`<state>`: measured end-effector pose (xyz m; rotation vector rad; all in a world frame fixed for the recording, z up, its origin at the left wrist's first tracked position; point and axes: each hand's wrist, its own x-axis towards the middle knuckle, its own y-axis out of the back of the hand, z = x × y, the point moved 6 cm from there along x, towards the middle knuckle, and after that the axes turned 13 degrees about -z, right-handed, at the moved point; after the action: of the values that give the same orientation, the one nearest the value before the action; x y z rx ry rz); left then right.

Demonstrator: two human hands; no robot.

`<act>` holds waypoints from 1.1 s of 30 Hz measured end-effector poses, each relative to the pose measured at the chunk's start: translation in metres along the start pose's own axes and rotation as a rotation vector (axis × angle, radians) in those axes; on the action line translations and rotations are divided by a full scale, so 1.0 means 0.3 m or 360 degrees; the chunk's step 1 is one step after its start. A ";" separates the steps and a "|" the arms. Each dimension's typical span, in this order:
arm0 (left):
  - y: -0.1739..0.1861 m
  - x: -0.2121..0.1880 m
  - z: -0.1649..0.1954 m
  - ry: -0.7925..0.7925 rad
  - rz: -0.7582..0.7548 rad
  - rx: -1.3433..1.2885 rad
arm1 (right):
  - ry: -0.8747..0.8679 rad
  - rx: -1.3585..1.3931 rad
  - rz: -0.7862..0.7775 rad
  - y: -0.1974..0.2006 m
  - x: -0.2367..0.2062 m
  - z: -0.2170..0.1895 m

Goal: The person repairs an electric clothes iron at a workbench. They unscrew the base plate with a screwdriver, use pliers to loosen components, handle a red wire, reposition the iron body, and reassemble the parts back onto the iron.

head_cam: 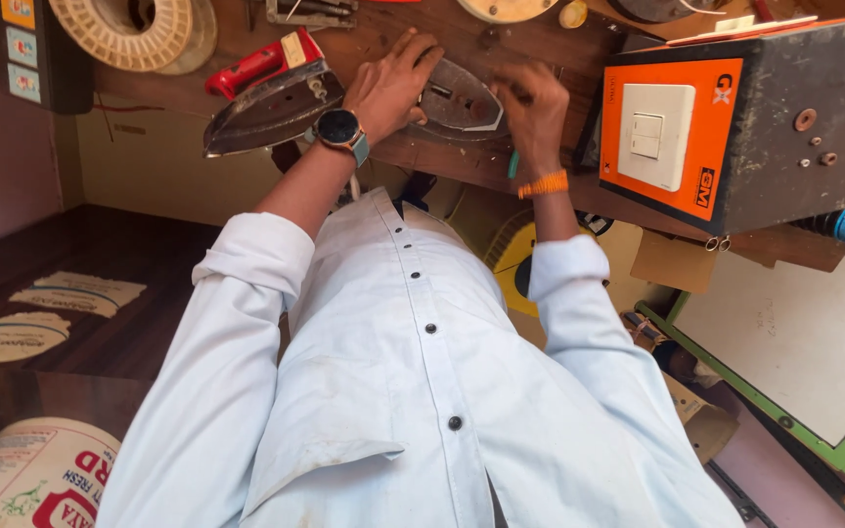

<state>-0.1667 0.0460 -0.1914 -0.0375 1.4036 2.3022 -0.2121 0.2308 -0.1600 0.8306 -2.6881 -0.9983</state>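
A dismantled grey metal iron body (462, 101) lies on the wooden workbench (383, 34). My left hand (393, 86), with a dark round watch at the wrist, lies over its left end and holds it down, fingers curled on its far edge. My right hand (535, 103), with an orange thread band on the wrist, is closed over the body's right end and looks blurred. A small green tool handle (512, 163) sticks out under that wrist. A second iron with a red handle (268, 98) lies tilted to the left of my left hand.
A black box with an orange panel and a white switch (682, 132) stands at the right of the bench. A cream wire spool (134, 29) sits at the far left. Below are a yellow round object (512, 256), a printed sack (36, 479) and a green-framed board (794, 342).
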 end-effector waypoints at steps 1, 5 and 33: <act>-0.001 0.000 0.000 -0.0014 0.0013 -0.0003 | 0.0005 0.0012 -0.0050 -0.014 -0.047 -0.003; -0.009 0.003 -0.005 -0.0016 -0.0001 -0.0014 | -0.0053 -0.0090 -0.0147 -0.054 -0.132 0.012; 0.008 -0.008 -0.008 -0.0134 0.0150 -0.0027 | -0.0022 -0.0755 -0.0202 -0.083 -0.123 0.020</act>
<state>-0.1661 0.0421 -0.1900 0.1216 1.3710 2.3626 -0.1722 0.2389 -0.1789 0.8943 -2.2740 -1.5866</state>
